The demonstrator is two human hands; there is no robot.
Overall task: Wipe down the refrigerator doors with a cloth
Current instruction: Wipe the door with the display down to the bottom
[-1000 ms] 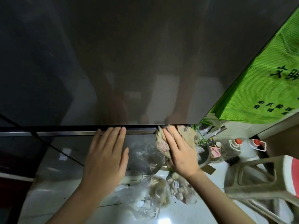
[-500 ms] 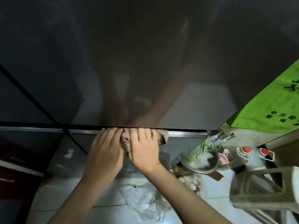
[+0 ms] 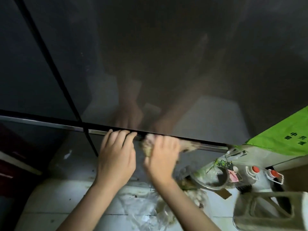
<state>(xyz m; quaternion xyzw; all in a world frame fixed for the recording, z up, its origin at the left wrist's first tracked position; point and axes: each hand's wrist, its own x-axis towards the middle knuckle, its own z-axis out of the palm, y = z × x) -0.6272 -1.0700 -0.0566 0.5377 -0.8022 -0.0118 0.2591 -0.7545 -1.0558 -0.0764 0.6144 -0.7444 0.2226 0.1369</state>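
The refrigerator door (image 3: 166, 55) fills most of my view above both hands, dark and glossy, with a dim reflection of arms in it. A black seam runs down it to the left of the left hand. Below the hands I see the pale tiled floor (image 3: 50, 197). Far to the right of the right hand hangs a green bag (image 3: 283, 137) with dark printed characters. Under it, low and to the right of the right forearm, stands a grey plastic stool (image 3: 260, 209). Crumpled clear plastic bags (image 3: 143, 209) lie on the floor between and below my two forearms. To the right of the right wrist sits a metal bowl (image 3: 215, 179), and just beyond it two jugs (image 3: 255, 169) with red caps.

My left hand (image 3: 116, 159) lies palm-down with its fingers nearly straight, holding nothing, fingertips resting on the metal strip (image 3: 211, 147) along the door's lower edge. My right hand (image 3: 160, 160) is just beside it, blurred, with its fingers stretched over the cloth (image 3: 148, 145) and pressing it against that same strip. The cloth is a mottled brownish rag, bunched under the right fingers, with one end trailing to the right along the strip.
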